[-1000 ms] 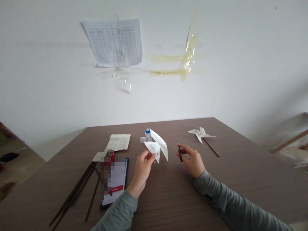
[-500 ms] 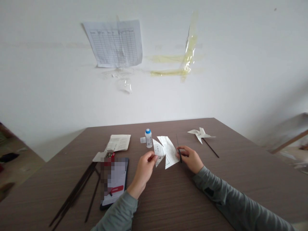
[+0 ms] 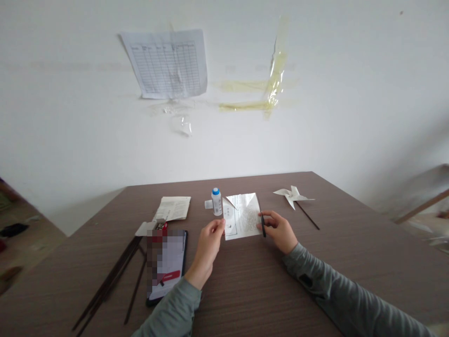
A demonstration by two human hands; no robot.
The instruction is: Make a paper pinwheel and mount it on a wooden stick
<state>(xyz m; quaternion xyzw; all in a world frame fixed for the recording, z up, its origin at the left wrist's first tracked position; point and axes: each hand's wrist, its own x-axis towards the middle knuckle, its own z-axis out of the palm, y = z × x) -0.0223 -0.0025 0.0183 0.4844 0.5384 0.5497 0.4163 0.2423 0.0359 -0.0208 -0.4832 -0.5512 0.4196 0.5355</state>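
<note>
A roughly square sheet of printed paper (image 3: 242, 220) with cuts running in from its corners is held up over the brown table. My left hand (image 3: 209, 238) pinches its left edge between thumb and fingers. On the other side my right hand (image 3: 278, 230) holds dark scissors (image 3: 263, 223), seen edge-on with the blades pointing away. Its fingertips also reach the paper's right edge. Just beyond my left hand stands a clear bottle with a blue cap (image 3: 216, 201), which looks like glue.
A paper pinwheel (image 3: 292, 195) on a dark stick lies to the right. Leftward are a stack of printed paper (image 3: 175, 207), a small open box of pins (image 3: 161, 225), several dark sticks (image 3: 108, 276) and a phone (image 3: 171, 264). The wall (image 3: 245, 150) borders the table's far edge.
The paper's cut flaps, spread apart before, now lie nearly flat and together as a square. My left hand has shifted slightly left; my right hand has barely moved.
</note>
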